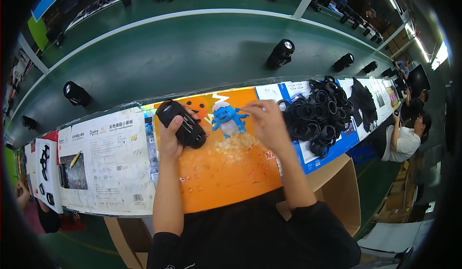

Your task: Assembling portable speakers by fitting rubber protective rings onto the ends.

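Observation:
My left hand [170,138] is wrapped round a black cylindrical device [191,133] that looks like a portable speaker. It is held tilted above the left part of an orange printed board [231,184]. Over the board's right part, my right hand [268,124] is closed in a pinch beside the printed blue cartoon figure [224,118]. Whatever its fingertips hold, if anything, is too small to make out. Just right of this hand lies a heap of black ring-shaped parts [320,107].
Beyond the bench runs a green conveyor belt [183,42] carrying several upright black cylinders, one [280,54] ahead to the right. A white printed sheet [108,172] lies at left. Open cardboard boxes [337,187] stand below the bench edge. Co-workers sit along both sides.

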`<state>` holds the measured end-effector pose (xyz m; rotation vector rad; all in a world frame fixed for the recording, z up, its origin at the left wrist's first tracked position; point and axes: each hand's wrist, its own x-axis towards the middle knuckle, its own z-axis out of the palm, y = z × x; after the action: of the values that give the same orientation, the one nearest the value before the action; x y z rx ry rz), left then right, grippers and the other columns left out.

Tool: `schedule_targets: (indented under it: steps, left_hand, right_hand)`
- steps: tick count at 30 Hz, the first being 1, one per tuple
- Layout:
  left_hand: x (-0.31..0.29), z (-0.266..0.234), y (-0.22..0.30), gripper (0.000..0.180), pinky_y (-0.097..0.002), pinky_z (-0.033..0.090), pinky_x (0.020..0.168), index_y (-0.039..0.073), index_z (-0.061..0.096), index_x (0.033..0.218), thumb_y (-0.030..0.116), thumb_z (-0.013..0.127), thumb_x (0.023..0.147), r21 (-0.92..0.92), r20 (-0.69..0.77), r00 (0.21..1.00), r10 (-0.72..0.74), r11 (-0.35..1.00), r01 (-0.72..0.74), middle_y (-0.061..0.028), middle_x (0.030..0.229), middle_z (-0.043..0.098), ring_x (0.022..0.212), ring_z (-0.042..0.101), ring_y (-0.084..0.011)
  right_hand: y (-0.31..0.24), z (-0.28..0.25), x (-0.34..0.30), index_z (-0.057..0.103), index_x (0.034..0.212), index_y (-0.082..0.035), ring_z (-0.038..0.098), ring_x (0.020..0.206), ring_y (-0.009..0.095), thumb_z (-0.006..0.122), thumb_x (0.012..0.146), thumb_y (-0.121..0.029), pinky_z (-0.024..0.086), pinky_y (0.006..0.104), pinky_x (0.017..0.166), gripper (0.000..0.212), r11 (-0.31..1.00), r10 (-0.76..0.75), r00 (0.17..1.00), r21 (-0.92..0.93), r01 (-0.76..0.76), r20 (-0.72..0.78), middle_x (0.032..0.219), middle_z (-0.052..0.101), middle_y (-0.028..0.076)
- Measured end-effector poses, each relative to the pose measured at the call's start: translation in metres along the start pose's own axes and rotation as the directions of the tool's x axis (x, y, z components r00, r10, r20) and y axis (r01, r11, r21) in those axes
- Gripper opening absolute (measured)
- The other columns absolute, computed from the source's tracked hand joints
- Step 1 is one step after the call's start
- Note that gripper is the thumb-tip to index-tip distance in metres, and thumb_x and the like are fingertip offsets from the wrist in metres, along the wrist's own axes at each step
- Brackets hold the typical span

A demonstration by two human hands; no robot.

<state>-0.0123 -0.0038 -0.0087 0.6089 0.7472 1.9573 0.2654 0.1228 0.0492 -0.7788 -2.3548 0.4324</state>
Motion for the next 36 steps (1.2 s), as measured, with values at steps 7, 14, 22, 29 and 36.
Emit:
schedule_targets:
  steps: [7, 14, 22, 29, 36]
  left_hand:
    - [0.001, -0.002, 0.000, 0.069, -0.0467, 0.069, 0.091, 0.000, 0.061, 0.132, 0.041, 0.095, 0.088, -0.045, -0.007, 1.000, -0.028, 0.999, 0.028, -0.0154, 0.116, 0.072, 0.106, 0.077, -0.0291]
    - [-0.001, -0.006, 0.006, 0.082, -0.0436, 0.071, 0.089, 0.000, 0.055, 0.148, 0.050, 0.090, 0.093, 0.007, 0.059, 0.998, -0.028, 1.000, 0.028, -0.0183, 0.126, 0.072, 0.110, 0.078, -0.0294]
    - [0.000, 0.000, 0.003, 0.082, -0.0492, 0.072, 0.081, 0.004, 0.046, 0.159, 0.050, 0.082, 0.100, -0.091, 0.097, 0.993, -0.070, 0.993, 0.079, -0.0185, 0.122, 0.072, 0.108, 0.078, -0.0303]
    - [0.001, 0.001, 0.006, 0.091, -0.0427, 0.068, 0.091, 0.003, 0.048, 0.157, 0.061, 0.084, 0.096, -0.008, 0.089, 0.993, -0.080, 0.997, 0.081, -0.0173, 0.121, 0.073, 0.105, 0.079, -0.0301]
    - [0.003, -0.001, 0.007, 0.090, -0.0416, 0.069, 0.089, 0.002, 0.054, 0.149, 0.058, 0.091, 0.090, 0.078, 0.077, 0.992, -0.102, 0.992, 0.096, -0.0160, 0.121, 0.074, 0.103, 0.080, -0.0282]
  right_hand:
    - [0.041, -0.078, -0.027, 0.081, 0.128, -0.012, 0.055, 0.136, 0.034, 0.085, 0.089, -0.009, 0.040, 0.0478, 0.118, 0.039, 0.844, 0.276, 0.954, -0.506, -0.181, 0.120, 0.153, 0.060, 0.010]
    - [0.009, -0.051, -0.004, 0.077, 0.106, -0.005, 0.066, 0.116, 0.033, 0.081, 0.093, -0.007, 0.049, 0.0469, 0.105, 0.014, 0.942, 0.094, 0.987, -0.332, -0.046, 0.130, 0.120, 0.075, 0.012]
    - [-0.031, 0.045, -0.001, 0.073, 0.109, -0.005, 0.068, 0.102, 0.035, 0.087, 0.091, -0.011, 0.057, 0.0452, 0.089, 0.024, 0.993, -0.097, 0.993, -0.057, 0.101, 0.074, 0.105, 0.071, 0.013]
    - [-0.037, 0.044, -0.012, 0.076, 0.118, -0.005, 0.067, 0.117, 0.037, 0.091, 0.089, -0.014, 0.058, 0.0437, 0.102, 0.034, 0.984, -0.135, 0.971, 0.141, 0.108, 0.195, 0.127, 0.068, 0.015]
    - [-0.028, 0.030, -0.015, 0.080, 0.118, -0.004, 0.067, 0.118, 0.034, 0.086, 0.094, -0.008, 0.058, 0.0430, 0.103, 0.025, 0.985, -0.104, 0.947, 0.161, 0.056, 0.305, 0.138, 0.065, 0.013]
